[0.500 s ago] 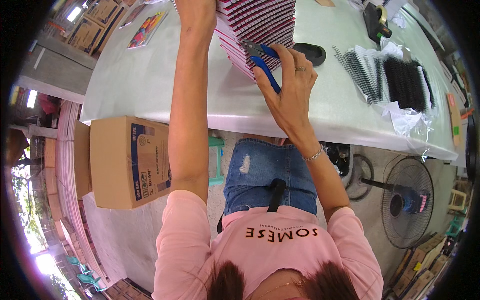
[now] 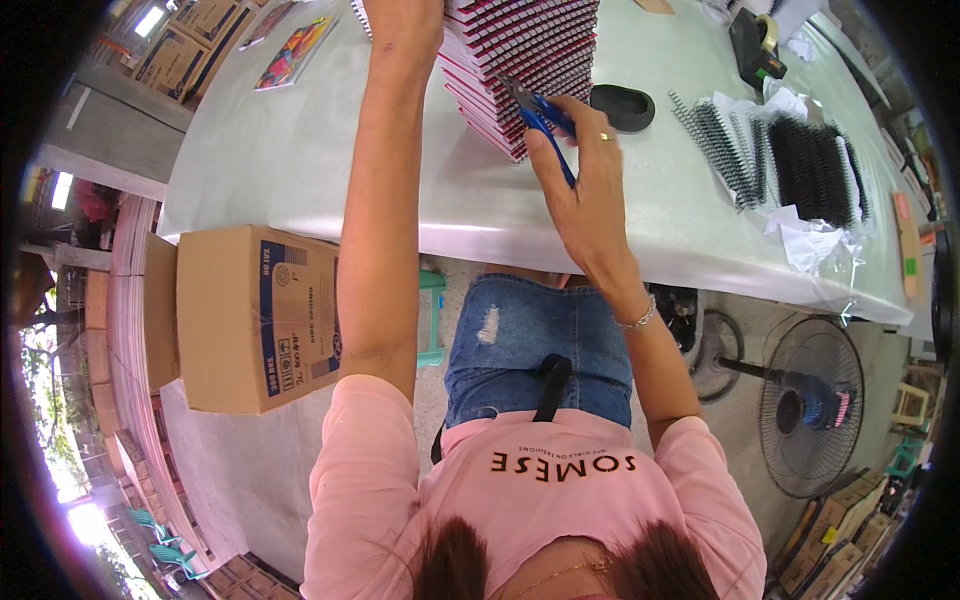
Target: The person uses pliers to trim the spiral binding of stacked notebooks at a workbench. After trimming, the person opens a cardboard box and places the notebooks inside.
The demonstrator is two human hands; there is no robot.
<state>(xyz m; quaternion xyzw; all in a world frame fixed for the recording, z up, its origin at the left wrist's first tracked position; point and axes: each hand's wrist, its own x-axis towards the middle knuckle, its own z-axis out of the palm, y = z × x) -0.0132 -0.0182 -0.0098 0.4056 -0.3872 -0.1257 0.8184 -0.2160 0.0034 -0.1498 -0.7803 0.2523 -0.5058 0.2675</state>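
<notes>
A tall stack of spiral-bound notebooks [image 2: 530, 50] with red-edged covers stands on the table, its rows of wire coils facing me. My right hand [image 2: 590, 190] is closed around blue-handled wire cutters [image 2: 548, 135], whose metal jaws lie against or just in front of the coils; contact is unclear. At the upper left of the stack, my left hand [image 2: 405, 20] reaches up past the picture's edge. Its fingers are out of sight, so what they do is hidden.
Right of the stack are a black oval dish [image 2: 622, 108], bundles of black spiral coils [image 2: 810, 170] on crumpled paper and a tape dispenser [image 2: 755, 50]. A colourful booklet [image 2: 293, 55] lies at the left. A cardboard box [image 2: 220, 320] and a standing fan [image 2: 810, 410] flank me.
My right hand has shifted slightly right and down, turning the cutters a little more upright. The left hand stays by the stack, and the whole view has shifted slightly.
</notes>
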